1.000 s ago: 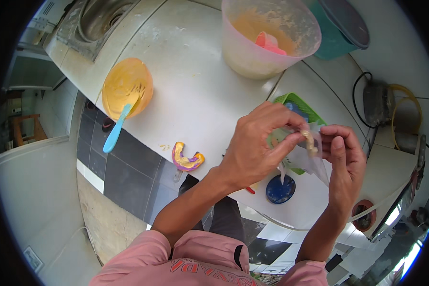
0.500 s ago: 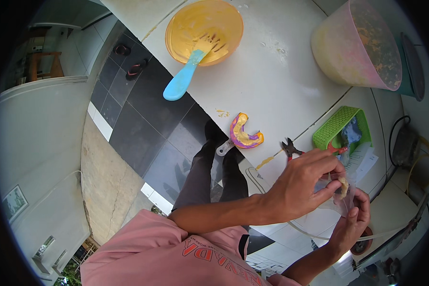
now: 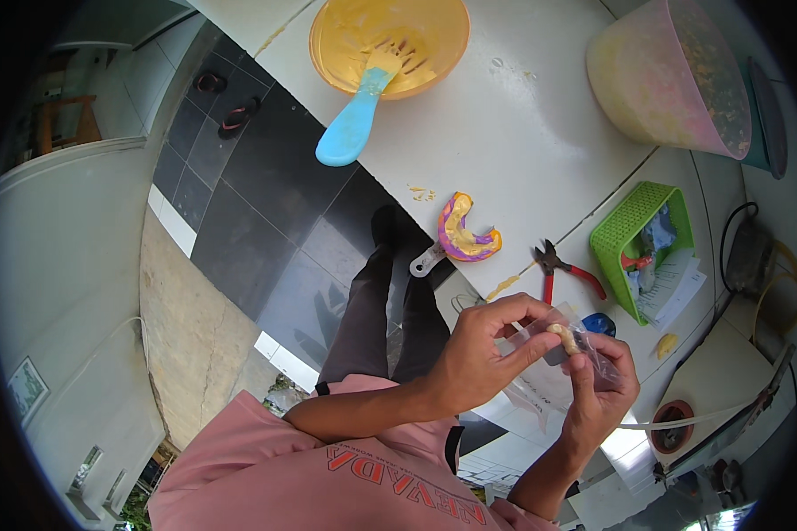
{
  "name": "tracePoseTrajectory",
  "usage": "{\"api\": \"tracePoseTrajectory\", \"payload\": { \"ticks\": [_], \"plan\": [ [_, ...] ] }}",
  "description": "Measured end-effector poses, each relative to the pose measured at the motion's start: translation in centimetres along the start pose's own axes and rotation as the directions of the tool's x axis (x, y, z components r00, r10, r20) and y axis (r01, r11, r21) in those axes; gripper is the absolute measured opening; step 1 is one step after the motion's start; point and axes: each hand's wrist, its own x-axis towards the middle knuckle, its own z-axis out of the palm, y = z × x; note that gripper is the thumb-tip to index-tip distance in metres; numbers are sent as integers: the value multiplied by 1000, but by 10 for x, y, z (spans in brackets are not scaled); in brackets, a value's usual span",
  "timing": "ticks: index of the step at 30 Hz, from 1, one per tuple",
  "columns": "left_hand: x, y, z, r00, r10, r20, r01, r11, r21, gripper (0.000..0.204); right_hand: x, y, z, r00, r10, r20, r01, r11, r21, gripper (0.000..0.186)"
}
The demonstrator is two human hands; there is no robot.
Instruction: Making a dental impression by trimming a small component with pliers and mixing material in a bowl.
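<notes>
Holding up a little clear bag (image 3: 584,343) between both hands, seemingly for a close look and for fingertip work. Pinching one side of it between thumb and first finger of the left hand (image 3: 491,350), close to the top of a small cream lump (image 3: 563,337). Curling the right hand (image 3: 607,389) round the other side, thumb pressed near the low end of the lump, maybe to stop any slip. Hard to tell: lump inside the bag, or just against its thin skin.

Now count clock hours from the bag. At 12 o'clock, find pliers (image 3: 551,259) with red handles, lying open, perhaps for easy reach. At 11, see a curved tray (image 3: 459,234) of cream paste, paste side up, likely to save it from smearing, with its handle (image 3: 428,261) poking past the edge of the white counter (image 3: 522,124), easy to grab. Farther out at 11, spot an orange bowl (image 3: 443,40) with a blue spatula (image 3: 350,128) leaning over the rim, likely to keep its handle clean. At 1, find a green basket (image 3: 613,246), keeping blue cloth (image 3: 660,230) and papers (image 3: 676,288) together. Beyond, see a pink tub (image 3: 642,88).
</notes>
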Motion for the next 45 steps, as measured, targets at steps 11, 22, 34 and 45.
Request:
{"api": "tracePoseTrajectory", "payload": {
  "ticks": [11, 22, 34, 45],
  "plan": [
    [-14, -12, -21, 998, 8, -67, -20, 984, -179, 18, -7, -3, 28, 999, -20, 46, 23, 998, -60, 24],
    [-18, -8, -28, 997, 26, -66, -37, 983, -180, 19, -6, -6, 34, 993, -94, 77, 99, 993, -70, 24],
    [-16, -9, -26, 996, 31, -79, -50, 968, -246, 17, -5, -7, 32, 984, -143, 102, 151, 986, -75, 24],
    [-17, -18, -18, 995, 18, -98, -38, 978, -207, 17, -8, 1, 28, 996, -45, 78, 49, 997, -60, 26]
  ]
}}
